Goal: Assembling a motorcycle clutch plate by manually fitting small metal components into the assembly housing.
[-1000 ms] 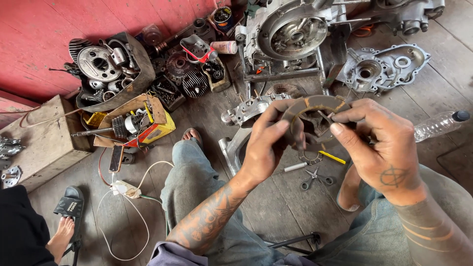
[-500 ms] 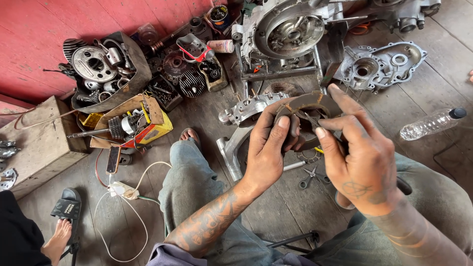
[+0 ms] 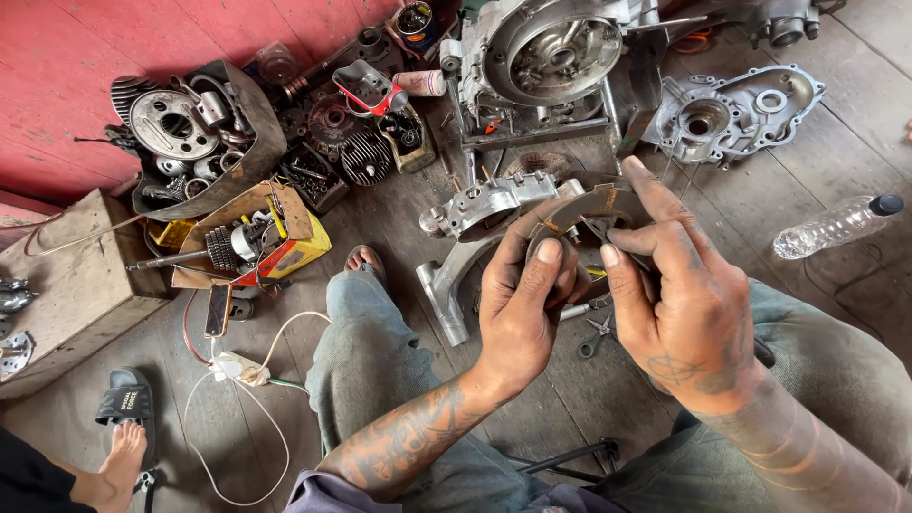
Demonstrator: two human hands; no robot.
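A curved brake shoe (image 3: 584,211) sits raised in front of the person, above the knees, pinched at its near edge by both hands. The left hand (image 3: 522,304) has its fingers (image 3: 543,261) closed on the shoe's left end; the right hand (image 3: 679,294) grips the right part, thumb and forefinger pressed together and one finger stretched up along the rim. Just beyond the shoe lies a silver metal casting (image 3: 484,204) on the plank floor (image 3: 855,142), and past that an engine case (image 3: 546,52). A plastic bottle (image 3: 836,223) lies well apart to the right, with bare boards around it. Against half a second ago, the right thumb has closed in nearer the left thumb.
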